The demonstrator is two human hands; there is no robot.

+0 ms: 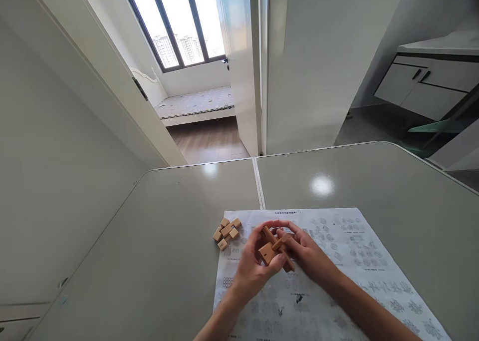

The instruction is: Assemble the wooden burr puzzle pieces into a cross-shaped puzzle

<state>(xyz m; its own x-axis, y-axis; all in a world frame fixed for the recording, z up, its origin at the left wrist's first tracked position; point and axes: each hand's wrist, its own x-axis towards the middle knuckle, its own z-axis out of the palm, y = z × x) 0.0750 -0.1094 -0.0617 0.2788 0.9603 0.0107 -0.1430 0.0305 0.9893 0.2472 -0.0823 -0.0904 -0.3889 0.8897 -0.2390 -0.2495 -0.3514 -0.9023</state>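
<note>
A wooden block assembly [267, 253], made of crossed bars with small dark marks on some faces, is held just above a printed sheet [318, 301], between the person's two hands. The left hand [250, 270] cups it from the left, its thumb lying along the near side and its fingers curled round the far side, closed on the wood. The right hand [307, 251] has its thumb and fingertips drawn narrow on the bars at the right side. Just left of the hands, a second cluster of wooden blocks [227, 231] straddles the left edge of the sheet, partly on the table [179, 241]. The sheet bears rows of faint diagrams, too small to read. A white seam [258, 183] crosses the glossy tabletop beyond the paper. Further off stand an open door [241, 66], a bed [198, 101] under a dark-framed window [175, 21], and, at right, a white cabinet [434, 89].
</note>
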